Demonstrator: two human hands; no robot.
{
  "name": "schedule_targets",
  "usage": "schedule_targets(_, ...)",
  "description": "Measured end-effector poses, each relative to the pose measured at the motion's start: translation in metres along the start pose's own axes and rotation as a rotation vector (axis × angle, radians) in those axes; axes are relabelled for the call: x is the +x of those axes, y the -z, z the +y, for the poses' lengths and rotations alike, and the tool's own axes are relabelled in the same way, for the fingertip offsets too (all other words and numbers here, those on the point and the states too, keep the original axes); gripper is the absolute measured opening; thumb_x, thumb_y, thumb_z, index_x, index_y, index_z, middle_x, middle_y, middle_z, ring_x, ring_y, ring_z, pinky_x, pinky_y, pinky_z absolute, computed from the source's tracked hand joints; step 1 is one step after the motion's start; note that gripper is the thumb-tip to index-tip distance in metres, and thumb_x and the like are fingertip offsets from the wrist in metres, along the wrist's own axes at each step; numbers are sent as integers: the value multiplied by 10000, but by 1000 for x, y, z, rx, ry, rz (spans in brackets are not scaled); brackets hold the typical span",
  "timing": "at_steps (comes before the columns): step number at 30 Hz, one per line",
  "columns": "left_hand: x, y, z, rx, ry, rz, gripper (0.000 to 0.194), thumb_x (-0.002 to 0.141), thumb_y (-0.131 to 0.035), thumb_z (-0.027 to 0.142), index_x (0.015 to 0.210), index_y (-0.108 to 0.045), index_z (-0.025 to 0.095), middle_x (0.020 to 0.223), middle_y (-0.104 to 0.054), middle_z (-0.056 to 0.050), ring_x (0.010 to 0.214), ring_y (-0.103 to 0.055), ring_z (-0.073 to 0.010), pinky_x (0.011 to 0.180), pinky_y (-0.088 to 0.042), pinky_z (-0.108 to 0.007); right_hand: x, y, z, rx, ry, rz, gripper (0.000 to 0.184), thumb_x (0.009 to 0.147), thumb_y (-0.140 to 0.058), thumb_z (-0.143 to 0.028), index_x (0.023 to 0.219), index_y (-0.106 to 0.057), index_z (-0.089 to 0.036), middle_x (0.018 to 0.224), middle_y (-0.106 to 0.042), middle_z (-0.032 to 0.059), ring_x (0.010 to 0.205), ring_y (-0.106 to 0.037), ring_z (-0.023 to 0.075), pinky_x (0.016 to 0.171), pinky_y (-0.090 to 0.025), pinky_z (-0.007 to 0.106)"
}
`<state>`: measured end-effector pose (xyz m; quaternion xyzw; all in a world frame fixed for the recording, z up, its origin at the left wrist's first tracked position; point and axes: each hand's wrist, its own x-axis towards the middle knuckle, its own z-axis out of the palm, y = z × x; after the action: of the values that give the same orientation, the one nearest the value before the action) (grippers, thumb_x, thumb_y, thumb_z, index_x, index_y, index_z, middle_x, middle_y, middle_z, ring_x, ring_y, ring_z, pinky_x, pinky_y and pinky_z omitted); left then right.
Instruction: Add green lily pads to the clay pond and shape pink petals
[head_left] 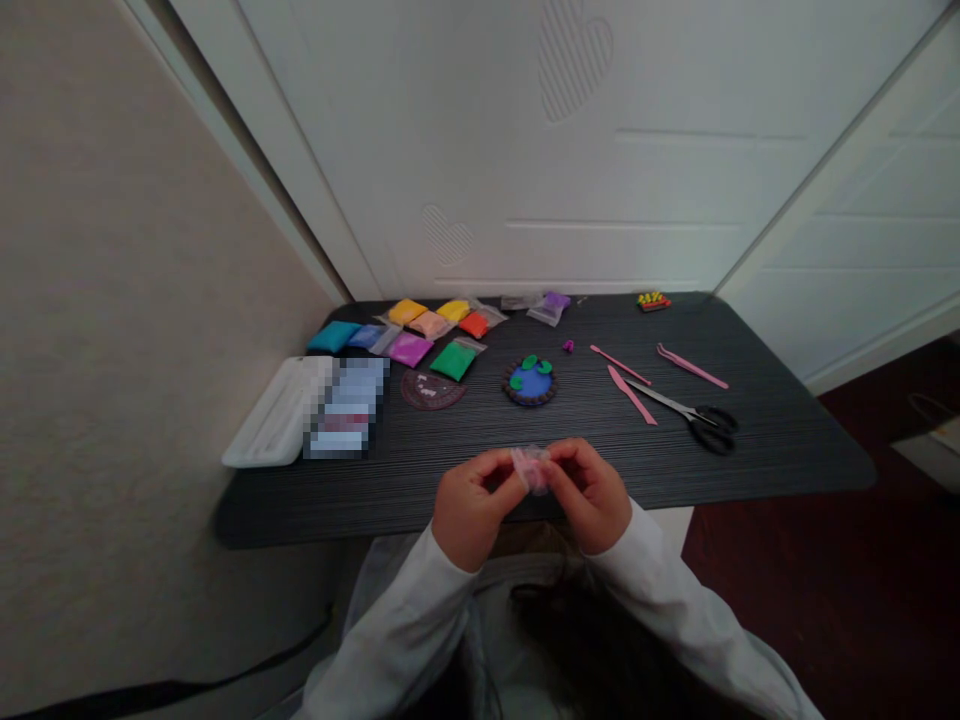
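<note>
Left hand and right hand pinch a small, crinkled, clear-and-pink plastic packet between them, above the near part of the black ribbed table. The round blue disc with brown beaded rim and green pieces appears assembled; the packet's contents appear unshaped.

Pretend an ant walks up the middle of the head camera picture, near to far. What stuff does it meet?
Clear wrapping with something pink inside, pinched by the left hand and right hand → round blue piece with a dark bumpy rim → tiny purple bit → purple packet.
</note>
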<state>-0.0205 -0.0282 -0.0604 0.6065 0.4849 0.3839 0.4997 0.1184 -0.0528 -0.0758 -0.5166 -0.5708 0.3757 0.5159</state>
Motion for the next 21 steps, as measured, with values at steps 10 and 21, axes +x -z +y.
schedule_targets(10, 14, 15, -5, -651, 149, 166, 113, 660, -643, 192, 760, -634, 141, 706, -675, -46, 538, -534, -73, 483, -379, -184, 15, 29, 14, 223, -47, 277, 121, 734, -560, -309, 770, -520, -201, 671, -581, -16, 604, -547, 104, 586, -449, 244)
schedule_targets(21, 21, 12, -17, -771, 323, 95, 186, 584, -699, 165, 760, -668, 114, 691, -658, -49, 587, -560, -74, 540, -428, -186, 51, 88, 60, -267, -149, 428, 282, 693, -529, -410, 856, -526, -180, 739, -613, 36, 528, -549, 133, 511, -466, 302)
